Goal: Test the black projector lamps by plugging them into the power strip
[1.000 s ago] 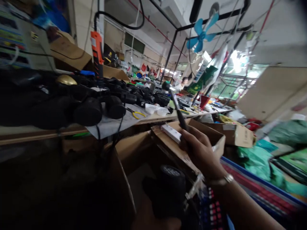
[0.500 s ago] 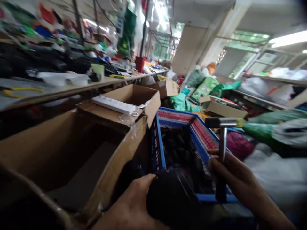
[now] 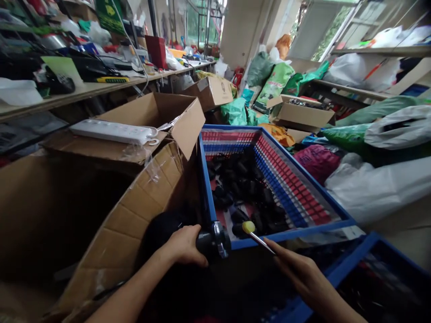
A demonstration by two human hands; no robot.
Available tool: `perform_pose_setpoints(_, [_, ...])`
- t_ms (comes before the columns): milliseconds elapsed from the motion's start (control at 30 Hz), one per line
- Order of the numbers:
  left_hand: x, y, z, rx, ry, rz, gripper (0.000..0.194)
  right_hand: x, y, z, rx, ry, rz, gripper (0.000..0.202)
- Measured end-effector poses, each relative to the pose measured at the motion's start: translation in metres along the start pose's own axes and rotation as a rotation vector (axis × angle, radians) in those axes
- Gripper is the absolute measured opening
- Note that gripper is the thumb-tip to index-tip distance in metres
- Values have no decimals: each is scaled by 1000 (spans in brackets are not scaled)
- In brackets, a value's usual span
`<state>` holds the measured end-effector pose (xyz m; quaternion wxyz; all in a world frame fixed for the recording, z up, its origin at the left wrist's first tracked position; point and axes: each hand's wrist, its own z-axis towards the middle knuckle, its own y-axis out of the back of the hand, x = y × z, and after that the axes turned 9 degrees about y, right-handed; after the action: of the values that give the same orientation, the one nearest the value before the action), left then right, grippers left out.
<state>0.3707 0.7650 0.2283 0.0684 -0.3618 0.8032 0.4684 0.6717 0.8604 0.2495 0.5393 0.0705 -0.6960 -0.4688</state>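
My left hand (image 3: 183, 244) grips a black cylindrical part (image 3: 212, 242) with a metal end, held at the near rim of a blue and red plastic crate (image 3: 303, 197). My right hand (image 3: 296, 269) holds a small hammer (image 3: 254, 232) by its thin metal handle; its yellow-tipped head sits just right of the black part. Several black parts (image 3: 245, 188) lie in the crate's bottom.
A large open cardboard box (image 3: 134, 197) stands left of the crate, with a white power strip (image 3: 112, 131) on a smaller box behind it. A cluttered workbench (image 3: 84, 92) runs along the left. Bags (image 3: 377, 184) and boxes pile up at right. Another blue crate (image 3: 377, 269) is at lower right.
The view swung down and right from the workbench to the crate. My right hand lowered the hammer from upright to the black part, which my left hand moved to the crate's rim.
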Motion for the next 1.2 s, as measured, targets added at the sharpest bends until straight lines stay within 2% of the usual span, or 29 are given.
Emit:
perform_pose_setpoints(167, [-4,10,8,51,-4,96,70,-5,-10,5,-76,51,22,43])
perform_pose_setpoints(300, [-5,14,10,67,-28,133,67,-10,-23,9,39,69,19,42])
perform_pose_setpoints(367, [-4,15,10,69,-33,141,65,-7,-20,13,92,66,-5,42])
perform_pose_setpoints(433, [-3,15,10,74,-30,142,63,0,-7,17,83,69,-20,42])
perform_pose_setpoints(500, [-3,14,10,74,-30,144,62,9,9,19,-14,90,-14,40])
perform_pose_setpoints(567, [-2,14,10,69,-33,148,61,15,19,17,-240,97,-16,40])
perform_pose_setpoints(633, [-2,13,9,65,-32,156,61,15,17,12,-469,89,-35,37])
perform_pose_setpoints(667, [-2,13,9,61,-31,159,61,12,11,10,-498,88,-41,34])
perform_pose_setpoints(700, [-2,12,9,58,-31,160,62,8,3,7,-449,88,-38,32])
perform_pose_setpoints(800, [-1,12,7,61,-23,143,64,-7,-20,4,-82,79,-14,34])
perform_pose_setpoints(833, [-1,12,7,63,-21,126,64,-10,-25,4,-13,68,-7,37])
perform_pose_setpoints(900, [2,10,7,65,-22,73,62,-12,-26,7,-9,38,10,41])
perform_pose_setpoints(1033, [10,8,10,57,3,-139,60,-8,-17,16,-162,-80,146,44])
perform_pose_setpoints(1100, [14,8,8,67,47,-319,60,-8,-15,20,-258,-154,231,47])
perform_pose_setpoints(1200, [15,9,-2,181,69,-680,55,-10,-19,24,-349,-224,307,49])
